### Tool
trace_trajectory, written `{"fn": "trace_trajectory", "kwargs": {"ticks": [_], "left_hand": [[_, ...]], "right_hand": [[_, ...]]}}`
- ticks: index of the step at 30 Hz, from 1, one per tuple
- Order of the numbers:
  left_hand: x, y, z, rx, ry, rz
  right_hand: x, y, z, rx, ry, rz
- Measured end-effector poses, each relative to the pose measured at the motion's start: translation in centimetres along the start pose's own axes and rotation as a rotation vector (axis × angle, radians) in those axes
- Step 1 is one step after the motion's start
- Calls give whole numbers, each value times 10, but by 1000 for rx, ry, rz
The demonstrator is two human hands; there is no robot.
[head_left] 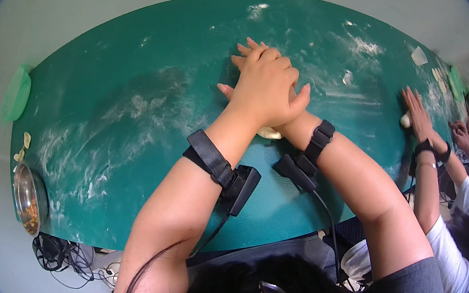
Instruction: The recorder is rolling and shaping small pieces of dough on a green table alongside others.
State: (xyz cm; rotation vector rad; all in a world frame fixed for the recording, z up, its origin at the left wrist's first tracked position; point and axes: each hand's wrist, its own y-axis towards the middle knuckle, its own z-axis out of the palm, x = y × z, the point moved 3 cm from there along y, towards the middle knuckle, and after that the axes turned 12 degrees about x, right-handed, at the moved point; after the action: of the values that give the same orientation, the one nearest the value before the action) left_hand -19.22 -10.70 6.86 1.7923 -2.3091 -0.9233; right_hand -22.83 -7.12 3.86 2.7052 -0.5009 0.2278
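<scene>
Near the middle of the table my left hand (268, 86) lies across the back of my right hand (241, 61), its fingers bent down over it and its thumb out to the right. Beneath, my right hand is palm down, with its fingers stretched forward and its thumb sticking out to the left. A pale piece of dough (269, 133) shows under the heel of my right hand; the rest of it is hidden. Both wrists wear black straps with small black boxes and cables.
White flour streaks the green table (147, 158). A metal bowl (27, 200) of orange-brown filling stands at the left edge, below dough pieces (20, 150) and a green bowl (17, 95). At right, a co-worker's hand (418, 116) is beside a dough ball (406, 120). Cables (74, 253) hang at lower left.
</scene>
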Motion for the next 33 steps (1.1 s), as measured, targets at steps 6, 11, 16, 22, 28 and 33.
{"fn": "trace_trajectory", "kwargs": {"ticks": [6, 11, 16, 22, 28, 33], "left_hand": [[7, 16, -4, -11, 19, 61], [25, 1, -9, -36, 26, -84], [32, -23, -45, -162, 164, -229], [41, -63, -70, -125, 126, -384], [18, -65, -70, -169, 68, -254], [0, -61, -60, -168, -7, -234]], "right_hand": [[-5, 2, -9, 28, 34, 16], [-4, 7, -5, 149, 201, 1], [-18, 1, -19, 260, 205, 62], [6, -23, -30, 199, 139, 154], [46, -56, -63, 315, 25, 302], [58, -94, -53, -19, -89, -32]]}}
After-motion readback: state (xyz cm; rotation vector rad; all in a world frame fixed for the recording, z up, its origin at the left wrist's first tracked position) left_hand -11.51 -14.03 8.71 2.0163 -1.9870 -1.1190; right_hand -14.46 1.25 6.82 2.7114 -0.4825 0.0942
